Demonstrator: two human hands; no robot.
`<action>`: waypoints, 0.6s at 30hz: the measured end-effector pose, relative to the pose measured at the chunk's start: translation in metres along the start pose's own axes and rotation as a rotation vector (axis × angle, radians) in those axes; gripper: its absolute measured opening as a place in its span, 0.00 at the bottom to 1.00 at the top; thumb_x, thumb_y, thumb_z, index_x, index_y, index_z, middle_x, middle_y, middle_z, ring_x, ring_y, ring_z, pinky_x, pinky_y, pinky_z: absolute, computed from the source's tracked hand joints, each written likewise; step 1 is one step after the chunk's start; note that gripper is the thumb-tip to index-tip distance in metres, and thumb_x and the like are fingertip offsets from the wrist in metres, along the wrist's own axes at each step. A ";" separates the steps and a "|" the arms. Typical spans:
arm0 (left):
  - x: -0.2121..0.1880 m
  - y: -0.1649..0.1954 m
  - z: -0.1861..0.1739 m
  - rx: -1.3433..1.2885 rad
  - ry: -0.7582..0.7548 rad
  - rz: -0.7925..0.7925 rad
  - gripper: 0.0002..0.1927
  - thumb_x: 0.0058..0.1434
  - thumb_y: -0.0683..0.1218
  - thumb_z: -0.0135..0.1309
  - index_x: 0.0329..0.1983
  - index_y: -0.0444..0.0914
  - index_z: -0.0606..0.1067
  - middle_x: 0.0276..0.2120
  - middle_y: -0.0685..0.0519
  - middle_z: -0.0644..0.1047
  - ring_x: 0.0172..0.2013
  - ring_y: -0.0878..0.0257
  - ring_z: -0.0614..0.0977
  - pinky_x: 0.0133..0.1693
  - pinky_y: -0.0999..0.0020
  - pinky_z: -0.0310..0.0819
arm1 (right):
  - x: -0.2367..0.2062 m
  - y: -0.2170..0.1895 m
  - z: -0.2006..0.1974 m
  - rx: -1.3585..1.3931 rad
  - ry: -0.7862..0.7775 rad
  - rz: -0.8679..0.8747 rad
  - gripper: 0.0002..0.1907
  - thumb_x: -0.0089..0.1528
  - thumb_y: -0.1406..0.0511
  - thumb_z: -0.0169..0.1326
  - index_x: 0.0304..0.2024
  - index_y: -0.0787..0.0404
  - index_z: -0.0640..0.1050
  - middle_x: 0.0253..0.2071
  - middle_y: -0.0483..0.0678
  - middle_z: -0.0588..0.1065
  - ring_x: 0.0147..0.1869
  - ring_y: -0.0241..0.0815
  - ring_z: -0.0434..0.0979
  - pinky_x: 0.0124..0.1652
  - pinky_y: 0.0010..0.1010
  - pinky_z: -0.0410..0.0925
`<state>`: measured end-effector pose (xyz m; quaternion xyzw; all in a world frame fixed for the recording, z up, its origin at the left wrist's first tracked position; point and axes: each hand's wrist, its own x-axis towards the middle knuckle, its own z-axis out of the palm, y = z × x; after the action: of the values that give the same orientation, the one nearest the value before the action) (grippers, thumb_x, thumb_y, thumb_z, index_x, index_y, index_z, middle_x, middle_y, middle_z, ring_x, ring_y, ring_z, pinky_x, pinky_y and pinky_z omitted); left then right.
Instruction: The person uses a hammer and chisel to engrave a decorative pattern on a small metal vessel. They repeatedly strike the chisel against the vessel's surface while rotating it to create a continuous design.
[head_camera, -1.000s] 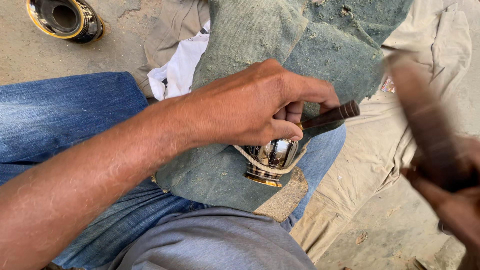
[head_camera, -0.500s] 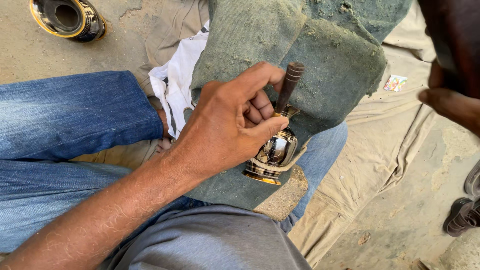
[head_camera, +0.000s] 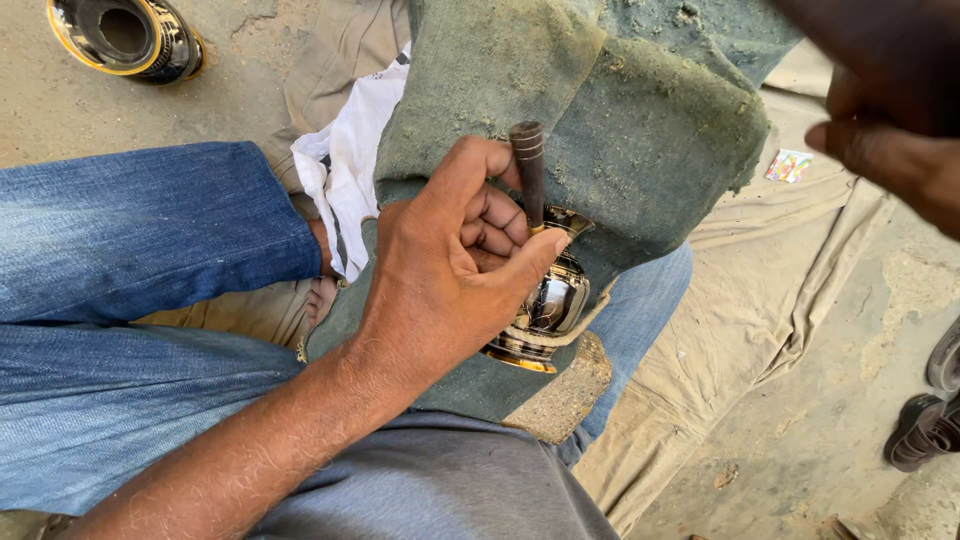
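My left hand (head_camera: 450, 270) is closed around a tool with a dark wooden handle (head_camera: 528, 165), which stands nearly upright. The tool's tip meets a small shiny metal vase (head_camera: 552, 305) with a brass-coloured rim. The vase lies on its side on a dusty green cloth (head_camera: 640, 130) spread over my lap. My hand covers much of it. My right hand (head_camera: 890, 120) is raised at the top right, close to the camera, dark and blurred. I cannot make out whether it holds anything.
A second shiny metal vessel (head_camera: 125, 35) lies on the ground at the top left. A white cloth (head_camera: 345, 170) is tucked beside the green one. A stone block (head_camera: 562, 392) sits under the vase. A beige tarp (head_camera: 760, 300), a small colourful wrapper (head_camera: 790, 165) and dark shoes (head_camera: 930, 420) are at the right.
My left hand turned the tool from pointing right to nearly upright over the vase. My right hand rose from the lower right to the top right.
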<state>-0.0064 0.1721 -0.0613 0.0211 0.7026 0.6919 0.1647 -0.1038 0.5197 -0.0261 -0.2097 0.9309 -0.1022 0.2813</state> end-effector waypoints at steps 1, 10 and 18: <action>0.001 0.001 0.000 0.032 0.002 0.016 0.16 0.65 0.39 0.64 0.49 0.36 0.69 0.30 0.54 0.79 0.33 0.72 0.85 0.33 0.80 0.84 | 0.001 -0.003 -0.001 0.016 0.020 -0.045 0.21 0.53 0.75 0.61 0.49 0.71 0.75 0.38 0.57 0.74 0.39 0.48 0.77 0.43 0.38 0.73; 0.016 0.008 0.000 0.131 -0.149 -0.009 0.16 0.61 0.38 0.65 0.49 0.37 0.74 0.24 0.57 0.78 0.26 0.75 0.82 0.25 0.79 0.77 | -0.014 0.020 0.022 -0.028 -0.195 0.341 0.09 0.63 0.71 0.64 0.41 0.69 0.77 0.33 0.56 0.74 0.36 0.48 0.78 0.39 0.37 0.78; 0.022 0.013 0.002 0.204 -0.225 0.114 0.19 0.60 0.39 0.66 0.52 0.38 0.75 0.26 0.57 0.78 0.26 0.72 0.82 0.26 0.77 0.77 | -0.079 0.038 0.044 0.116 -0.099 0.420 0.11 0.61 0.71 0.65 0.43 0.69 0.77 0.33 0.56 0.74 0.36 0.47 0.78 0.39 0.36 0.77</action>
<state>-0.0292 0.1799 -0.0535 0.1552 0.7440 0.6185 0.1998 -0.0323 0.5860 -0.0358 0.0006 0.9318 -0.0841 0.3531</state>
